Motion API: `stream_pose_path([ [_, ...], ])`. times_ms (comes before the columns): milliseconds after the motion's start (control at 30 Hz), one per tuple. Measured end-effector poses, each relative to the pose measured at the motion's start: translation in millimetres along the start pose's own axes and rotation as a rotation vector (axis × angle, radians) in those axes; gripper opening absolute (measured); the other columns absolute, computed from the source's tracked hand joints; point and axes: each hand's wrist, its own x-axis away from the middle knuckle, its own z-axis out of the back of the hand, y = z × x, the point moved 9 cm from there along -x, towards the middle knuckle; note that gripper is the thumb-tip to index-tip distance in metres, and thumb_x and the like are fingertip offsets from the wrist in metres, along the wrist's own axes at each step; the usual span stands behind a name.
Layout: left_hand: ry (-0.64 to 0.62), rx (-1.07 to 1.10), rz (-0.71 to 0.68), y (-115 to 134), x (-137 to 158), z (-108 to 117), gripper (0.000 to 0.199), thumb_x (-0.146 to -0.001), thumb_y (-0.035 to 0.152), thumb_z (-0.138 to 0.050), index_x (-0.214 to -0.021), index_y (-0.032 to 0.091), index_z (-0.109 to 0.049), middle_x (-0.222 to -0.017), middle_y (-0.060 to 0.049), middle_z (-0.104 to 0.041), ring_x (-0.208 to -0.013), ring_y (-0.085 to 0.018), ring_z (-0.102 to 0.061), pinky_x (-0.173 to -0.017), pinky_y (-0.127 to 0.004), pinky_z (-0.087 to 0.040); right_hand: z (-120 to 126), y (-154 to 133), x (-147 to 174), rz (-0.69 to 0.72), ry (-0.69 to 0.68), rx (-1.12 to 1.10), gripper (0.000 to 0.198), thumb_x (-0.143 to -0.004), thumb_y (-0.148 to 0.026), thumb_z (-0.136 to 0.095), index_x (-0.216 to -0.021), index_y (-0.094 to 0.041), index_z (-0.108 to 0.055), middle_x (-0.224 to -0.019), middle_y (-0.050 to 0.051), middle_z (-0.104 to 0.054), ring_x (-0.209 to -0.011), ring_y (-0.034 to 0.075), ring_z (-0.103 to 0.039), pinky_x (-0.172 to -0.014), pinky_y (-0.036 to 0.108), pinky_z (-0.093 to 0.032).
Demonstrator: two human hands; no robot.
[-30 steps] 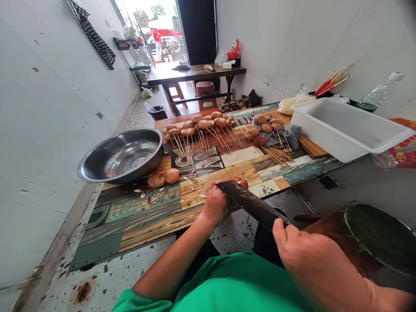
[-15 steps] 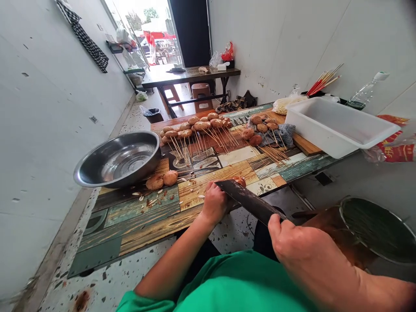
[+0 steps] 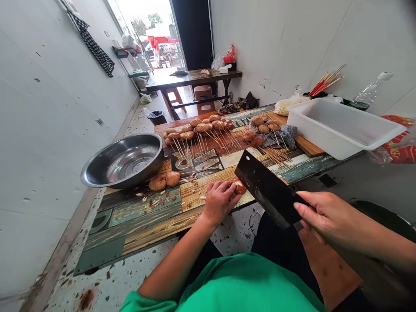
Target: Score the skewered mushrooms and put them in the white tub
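Green fabric of the person's shirt (image 3: 227, 281) fills the bottom of the view. Just beyond it the right hand (image 3: 325, 216) is closed around the handle end of a dark cleaver (image 3: 268, 190), whose broad, worn, blackish blade is raised off the table and slants up to the left, with a small hole near its far corner. No maker's mark can be read on the blade.

The left hand (image 3: 221, 199) rests at the near edge of the patterned table (image 3: 136, 216), its fingers curled over a small reddish-brown mushroom (image 3: 240, 187) and pinning it to the tabletop. The piece is round, glossy and partly hidden by the fingertips; the blade's lower edge hangs just beside it, and I cannot tell whether they touch.

Pale trimmings (image 3: 156, 200) lie scattered on the tabletop to the left of that hand, near two loose mushrooms (image 3: 165, 180) that sit against a steel bowl (image 3: 125, 159). Farther on, rows of skewered mushrooms (image 3: 201, 128) lie with their sticks pointing this way, and a second bunch (image 3: 260, 130) lies over a grey cloth (image 3: 286, 132) on a wooden board (image 3: 310, 148). A white plastic tub (image 3: 344, 128) stands to the right, with a red printed bag (image 3: 399, 149) beside it whose lettering is too small to read. Red-tipped sticks (image 3: 326, 80) and a plastic bottle (image 3: 370, 92) stand by the wall, and a dark table (image 3: 195, 78) stands by the bright doorway.
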Motion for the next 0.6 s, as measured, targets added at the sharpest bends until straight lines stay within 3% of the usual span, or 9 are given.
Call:
stream_pose_path([
  [67,0.002,0.003,-0.006,0,0,1,0.029,-0.095,0.045,-0.068,-0.113,0.022,-0.071,-0.112,-0.008,-0.074,-0.1,-0.026,-0.065,-0.086,-0.042,-0.046,-9,13,-2,-0.078,-0.104,-0.197,0.033,-0.094,-0.046,-0.039,-0.069,-0.025,-0.043,-0.056,-0.001,-0.06,-0.037,0.013,-0.055,-0.042,0.026,-0.04],
  [167,-0.007,0.004,0.0,0,0,0,0.029,-0.095,0.044,-0.068,-0.113,0.022,-0.071,-0.112,-0.008,-0.074,-0.1,-0.026,-0.065,-0.088,-0.042,-0.047,-15,24,-3,-0.108,-0.128,-0.307,0.035,-0.091,-0.053,-0.048,-0.071,-0.024,-0.045,-0.058,-0.002,-0.061,-0.037,0.012,-0.055,-0.041,0.024,-0.039],
  [433,0.002,0.011,0.002,0,0,1,0.028,-0.095,0.043,-0.068,-0.112,0.022,-0.072,-0.112,-0.008,-0.075,-0.1,-0.026,-0.065,-0.087,-0.043,-0.047,-19,41,-5,-0.19,-0.184,-0.367,0.04,-0.083,-0.062,-0.05,-0.073,-0.023,-0.046,-0.057,-0.001,-0.061,-0.035,0.011,-0.053,-0.034,0.021,-0.032],
  [600,-0.007,0.012,0.001,-1,0,0,0.028,-0.095,0.044,-0.068,-0.113,0.023,-0.072,-0.113,-0.009,-0.074,-0.101,-0.027,-0.066,-0.087,-0.043,-0.048,-11,41,-9,-0.232,-0.196,-0.384,0.04,-0.079,-0.061,-0.054,-0.072,-0.023,-0.048,-0.055,-0.001,-0.061,-0.036,0.01,-0.051,-0.039,0.021,-0.036],
])
